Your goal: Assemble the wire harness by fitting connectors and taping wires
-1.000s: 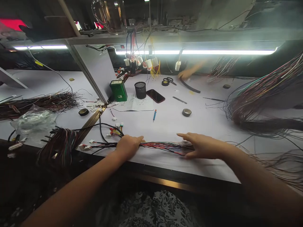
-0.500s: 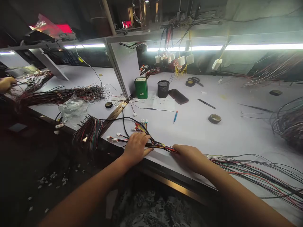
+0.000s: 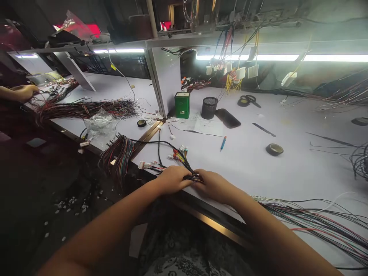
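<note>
A wire harness (image 3: 185, 163) lies along the front edge of the white table, its branches fanning out to the left. My left hand (image 3: 174, 179) is closed around the bundle near where the branches join. Right beside it, my right hand (image 3: 211, 184) grips the same bundle, fingertips almost meeting the left ones. White connectors (image 3: 144, 165) end one branch left of my hands, and smaller connectors tip the coloured wires above them. Loose wires (image 3: 310, 218) trail rightward past my right forearm. The fingertips and the wires inside both grips are partly hidden.
Beyond my hands lie a blue pen (image 3: 223, 143), a tape roll (image 3: 274, 149), a mesh cup (image 3: 209, 107), a green box (image 3: 182, 105), a phone (image 3: 228, 118) and scissors (image 3: 253, 100). Leftward are wire bundles (image 3: 119, 153) and a plastic bag (image 3: 100, 126). Another person's hand (image 3: 25, 93) is at far left.
My right hand has slid left along the harness to meet my left hand, which has closed around the bundle. The view has shifted, so the table's things appear farther right.
</note>
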Tool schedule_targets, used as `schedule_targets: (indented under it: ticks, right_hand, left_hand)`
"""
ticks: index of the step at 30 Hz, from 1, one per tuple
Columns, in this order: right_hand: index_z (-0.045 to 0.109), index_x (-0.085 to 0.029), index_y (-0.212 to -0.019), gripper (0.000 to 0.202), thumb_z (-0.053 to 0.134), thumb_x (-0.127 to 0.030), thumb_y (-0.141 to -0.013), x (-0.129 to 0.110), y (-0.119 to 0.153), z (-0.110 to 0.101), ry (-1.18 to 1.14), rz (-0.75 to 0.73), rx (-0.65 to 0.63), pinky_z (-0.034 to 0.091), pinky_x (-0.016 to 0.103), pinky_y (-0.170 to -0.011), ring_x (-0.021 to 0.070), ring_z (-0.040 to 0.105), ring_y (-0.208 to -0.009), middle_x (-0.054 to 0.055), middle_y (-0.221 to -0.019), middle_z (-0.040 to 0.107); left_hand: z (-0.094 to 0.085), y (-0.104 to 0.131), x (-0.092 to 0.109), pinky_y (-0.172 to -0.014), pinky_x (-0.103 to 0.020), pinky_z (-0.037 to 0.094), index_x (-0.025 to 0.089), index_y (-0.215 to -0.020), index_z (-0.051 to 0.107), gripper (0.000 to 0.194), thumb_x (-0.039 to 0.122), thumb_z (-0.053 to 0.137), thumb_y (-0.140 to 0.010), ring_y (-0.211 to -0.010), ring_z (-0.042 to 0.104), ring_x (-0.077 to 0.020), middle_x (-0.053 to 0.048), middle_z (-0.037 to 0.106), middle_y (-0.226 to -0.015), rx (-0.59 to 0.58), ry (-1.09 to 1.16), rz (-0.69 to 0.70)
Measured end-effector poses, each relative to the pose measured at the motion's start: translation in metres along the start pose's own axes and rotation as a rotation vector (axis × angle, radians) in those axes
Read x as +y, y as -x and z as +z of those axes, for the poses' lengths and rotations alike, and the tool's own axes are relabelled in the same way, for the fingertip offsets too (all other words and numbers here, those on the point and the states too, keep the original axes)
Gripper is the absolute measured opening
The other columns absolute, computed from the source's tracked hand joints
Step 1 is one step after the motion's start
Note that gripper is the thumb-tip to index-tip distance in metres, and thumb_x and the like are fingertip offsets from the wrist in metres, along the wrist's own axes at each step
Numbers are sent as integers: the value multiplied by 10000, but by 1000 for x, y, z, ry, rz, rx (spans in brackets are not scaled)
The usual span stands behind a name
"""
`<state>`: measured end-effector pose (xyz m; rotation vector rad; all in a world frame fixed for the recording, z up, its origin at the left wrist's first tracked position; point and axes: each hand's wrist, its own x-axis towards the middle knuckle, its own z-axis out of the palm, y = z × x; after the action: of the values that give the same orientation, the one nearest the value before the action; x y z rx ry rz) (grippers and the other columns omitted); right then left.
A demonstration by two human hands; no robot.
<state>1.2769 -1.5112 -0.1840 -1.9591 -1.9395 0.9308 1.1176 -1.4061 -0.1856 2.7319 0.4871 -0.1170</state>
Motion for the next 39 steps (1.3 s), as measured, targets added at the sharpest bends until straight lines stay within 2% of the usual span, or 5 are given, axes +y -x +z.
schedule_targets:
  ticks: [5, 12, 21, 31, 39]
  right_hand:
    - [554, -238, -1145, 372, 550, -430, -827, 12, 13, 4, -191, -91, 54, 419, 291, -742, 220, 594, -919, 58, -1057, 651]
    - [554, -181, -998, 386, 342, -494, -922, 11, 19, -3, -718, 25, -201, 448, 281, -612, 147, 588, -646, 40, -858, 670]
    - [485, -210, -1073, 323, 411, -474, -902, 27, 23, 23, -905, 94, -188, 488, 302, -725, 154, 604, -779, 25, -874, 622]
    - [480, -211, -1050, 291, 504, -425, -855, 27, 24, 26, -1024, 59, -150, 502, 314, -774, 149, 600, -840, 41, -1032, 568]
    - [494, -208, -1001, 342, 588, -466, -798, 24, 15, 15, -984, 67, -196, 490, 306, -762, 179, 598, -872, 35, -973, 610]
  left_hand:
    - [-8, 3, 0, -686, -260, 412, 209, -989, 657, 289, 390, 449, -905, -828, 618, -172, -29, 684, -913, -89, 76, 71]
    - [4, 16, 15, -830, -367, 325, 198, -951, 642, 280, 372, 424, -933, -855, 568, -186, -45, 650, -878, 209, -238, 167]
    - [7, 36, 8, -859, -327, 375, 216, -947, 667, 283, 334, 410, -939, -965, 533, -181, -61, 614, -1024, 299, -91, 33]
    - [9, 36, 29, -725, -313, 404, 156, -835, 577, 279, 380, 434, -922, -826, 528, -193, -57, 575, -864, 165, -183, -65]
    - [14, 30, 31, -757, -291, 429, 174, -877, 555, 198, 185, 368, -939, -834, 530, -167, -38, 565, -906, 103, -129, -48]
